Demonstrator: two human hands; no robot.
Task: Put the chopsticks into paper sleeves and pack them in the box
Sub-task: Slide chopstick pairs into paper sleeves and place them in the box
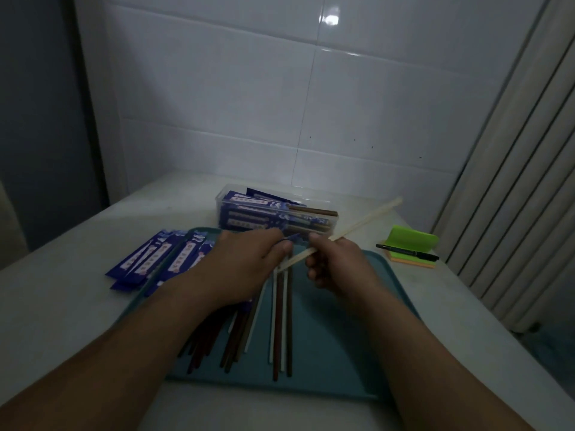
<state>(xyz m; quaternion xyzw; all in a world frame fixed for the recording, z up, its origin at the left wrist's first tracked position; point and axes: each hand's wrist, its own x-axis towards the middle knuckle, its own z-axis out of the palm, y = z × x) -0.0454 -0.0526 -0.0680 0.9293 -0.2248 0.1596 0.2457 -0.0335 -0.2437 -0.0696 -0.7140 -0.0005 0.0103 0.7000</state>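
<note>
My right hand (pixel 334 262) grips a pale pair of chopsticks (pixel 361 225) that slants up to the right. My left hand (pixel 245 265) pinches a blue paper sleeve (pixel 291 238) at its mouth, just left of the chopsticks' lower tips. Several loose brown and white chopsticks (pixel 278 325) lie on the teal tray (pixel 348 346) under my hands. Empty blue sleeves (pixel 155 259) are fanned out at the tray's left edge. Behind my hands stands the clear plastic box (pixel 224 197) with several sleeved chopsticks inside.
A black pen (pixel 407 251) lies on a green and orange sticky-note pad (pixel 413 241) at the right of the white table (pixel 62 306). A tiled wall rises behind, and a ribbed radiator (pixel 513 197) stands at the right.
</note>
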